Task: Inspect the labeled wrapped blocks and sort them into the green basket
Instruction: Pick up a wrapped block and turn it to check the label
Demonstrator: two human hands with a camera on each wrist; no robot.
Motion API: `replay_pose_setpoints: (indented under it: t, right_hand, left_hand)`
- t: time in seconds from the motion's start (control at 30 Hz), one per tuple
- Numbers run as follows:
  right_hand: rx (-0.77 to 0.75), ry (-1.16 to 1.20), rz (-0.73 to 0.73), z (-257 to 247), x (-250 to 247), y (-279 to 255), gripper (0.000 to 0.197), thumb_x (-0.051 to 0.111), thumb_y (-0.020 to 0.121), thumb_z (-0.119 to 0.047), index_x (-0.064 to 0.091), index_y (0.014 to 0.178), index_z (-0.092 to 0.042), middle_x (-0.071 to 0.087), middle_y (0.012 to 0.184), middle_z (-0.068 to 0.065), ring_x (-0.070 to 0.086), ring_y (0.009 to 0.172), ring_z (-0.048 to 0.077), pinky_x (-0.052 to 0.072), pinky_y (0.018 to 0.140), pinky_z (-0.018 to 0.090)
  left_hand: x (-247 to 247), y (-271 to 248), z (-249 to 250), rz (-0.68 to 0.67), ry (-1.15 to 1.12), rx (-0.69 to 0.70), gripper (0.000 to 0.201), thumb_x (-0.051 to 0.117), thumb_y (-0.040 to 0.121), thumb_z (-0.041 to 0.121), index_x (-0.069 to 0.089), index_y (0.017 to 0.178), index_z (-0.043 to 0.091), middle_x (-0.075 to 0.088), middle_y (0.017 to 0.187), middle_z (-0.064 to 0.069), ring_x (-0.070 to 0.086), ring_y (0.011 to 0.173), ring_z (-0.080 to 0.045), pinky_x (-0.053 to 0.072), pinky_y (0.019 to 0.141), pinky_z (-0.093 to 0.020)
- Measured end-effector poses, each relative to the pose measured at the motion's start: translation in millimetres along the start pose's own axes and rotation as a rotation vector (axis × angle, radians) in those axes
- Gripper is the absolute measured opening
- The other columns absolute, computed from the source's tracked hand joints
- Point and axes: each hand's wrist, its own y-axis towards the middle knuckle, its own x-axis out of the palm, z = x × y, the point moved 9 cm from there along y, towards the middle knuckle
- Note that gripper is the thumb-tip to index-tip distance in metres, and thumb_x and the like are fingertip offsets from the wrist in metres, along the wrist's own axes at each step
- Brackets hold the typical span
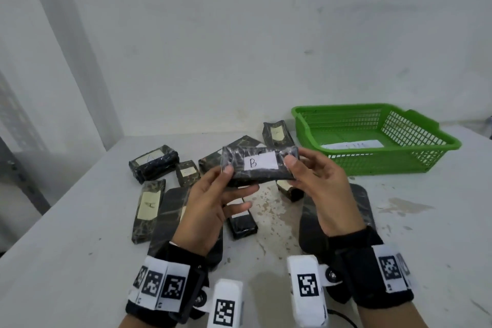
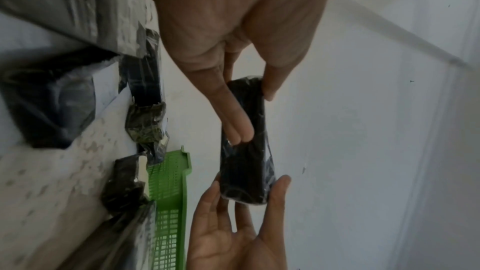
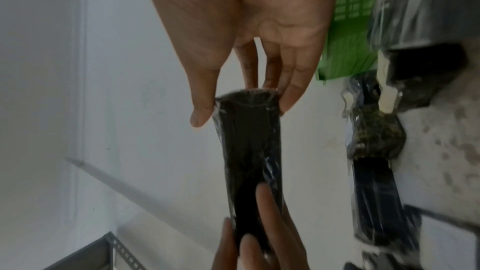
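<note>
Both hands hold a dark wrapped block point(image 1: 259, 166) up above the table, its white label marked "B" facing me. My left hand point(image 1: 213, 194) pinches its left end, thumb on the front and fingers behind. My right hand point(image 1: 311, 176) pinches its right end the same way. The wrist views show the same block point(image 2: 245, 147) point(image 3: 249, 163) end-on between thumb and fingers. The green basket point(image 1: 378, 157) stands at the back right and holds only a white paper slip. Several other wrapped blocks point(image 1: 153, 164) with labels lie on the table under and left of the hands.
The grey table point(image 1: 66, 261) meets a white wall at the back. A long labelled block point(image 1: 147, 209) lies at the left, a small black one point(image 1: 242, 224) between my wrists. Two flat dark pads point(image 1: 311, 221) lie beneath my forearms. Worn paint patches mark the table's middle.
</note>
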Motion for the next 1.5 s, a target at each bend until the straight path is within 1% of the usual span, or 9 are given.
replay_pose_setpoints:
  t: [0.4,0.6,0.83,0.93,1.03,1.17,1.27,1.33,1.5]
  right_hand:
    - [0.158,-0.107,-0.068,-51,-80,9,0.045,0.072,0.074,-0.027,0.069,0.108,0.002,0.075,0.104,0.015,0.073,0.094,0.026,0.06,0.076,0.031]
    - [0.274,-0.14,-0.072,-64,-133,21,0.049,0.072,0.074,-0.025,0.067,0.114,0.003,0.073,0.108,0.018,0.072,0.095,0.03,0.06,0.07,0.027]
    - [0.383,-0.102,0.063,-76,-188,88,0.027,0.068,0.088,-0.022,0.067,0.107,-0.003,0.072,0.104,0.017,0.069,0.095,0.03,0.062,0.067,0.029]
    - [0.455,-0.096,0.112,-66,-198,136,0.024,0.068,0.089,-0.023,0.064,0.107,-0.007,0.066,0.099,0.014,0.064,0.087,0.025,0.062,0.059,0.029]
    - [0.483,-0.126,0.124,-52,-196,186,0.029,0.067,0.09,-0.022,0.061,0.114,-0.006,0.063,0.098,0.014,0.061,0.086,0.024,0.06,0.062,0.03]
    - [0.59,-0.276,0.038,-24,-182,246,0.018,0.062,0.094,-0.028,0.061,0.094,-0.01,0.064,0.094,0.011,0.059,0.079,0.022,0.057,0.049,0.026]
    - [0.657,-0.413,-0.022,13,-182,281,0.021,0.067,0.089,-0.034,0.065,0.09,-0.014,0.066,0.106,0.008,0.06,0.086,0.021,0.051,0.06,0.029]
    - [0.665,-0.486,-0.03,38,-187,298,0.025,0.069,0.087,-0.035,0.067,0.095,-0.012,0.063,0.111,0.008,0.059,0.091,0.021,0.05,0.072,0.031]
    - [0.705,-0.585,-0.088,90,-186,310,0.047,0.071,0.087,-0.03,0.06,0.124,-0.004,0.066,0.109,0.011,0.061,0.083,0.021,0.056,0.071,0.029]
  left_hand:
    - [82,13,-8,-0.129,0.181,-0.105,0.052,0.062,0.092,0.015,0.043,0.138,-0.003,0.06,0.128,-0.026,0.072,0.095,-0.036,0.059,0.057,-0.031]
    - [120,19,-28,-0.225,0.374,-0.199,0.036,0.066,0.09,0.025,0.056,0.121,0.008,0.065,0.122,-0.016,0.071,0.099,-0.031,0.062,0.068,-0.036]
    - [122,82,-37,-0.022,0.459,-0.145,0.008,0.06,0.096,0.013,0.059,0.099,0.006,0.058,0.093,-0.015,0.057,0.08,-0.023,0.052,0.064,-0.023]
    - [121,119,-57,0.044,0.514,-0.184,0.019,0.059,0.096,0.007,0.056,0.112,-0.003,0.048,0.078,-0.01,0.047,0.062,-0.017,0.046,0.053,-0.02]
    - [121,152,-79,0.061,0.584,-0.238,0.049,0.063,0.094,0.01,0.044,0.134,-0.012,0.051,0.074,-0.01,0.053,0.057,-0.015,0.055,0.066,-0.032]
    - [126,184,-100,0.035,0.632,-0.308,0.057,0.066,0.092,0.008,0.04,0.141,-0.006,0.055,0.129,-0.023,0.062,0.109,-0.036,0.059,0.078,-0.043]
    - [130,193,-108,-0.003,0.643,-0.346,0.037,0.061,0.087,-0.011,0.054,0.123,-0.009,0.066,0.114,-0.025,0.066,0.103,-0.039,0.055,0.088,-0.052]
    - [132,195,-110,-0.037,0.628,-0.353,0.02,0.058,0.087,-0.017,0.061,0.105,-0.009,0.07,0.101,-0.024,0.069,0.093,-0.036,0.06,0.079,-0.045]
    - [132,190,-107,-0.067,0.632,-0.342,0.018,0.06,0.09,-0.009,0.061,0.108,-0.004,0.07,0.104,-0.024,0.07,0.08,-0.027,0.061,0.06,-0.029]
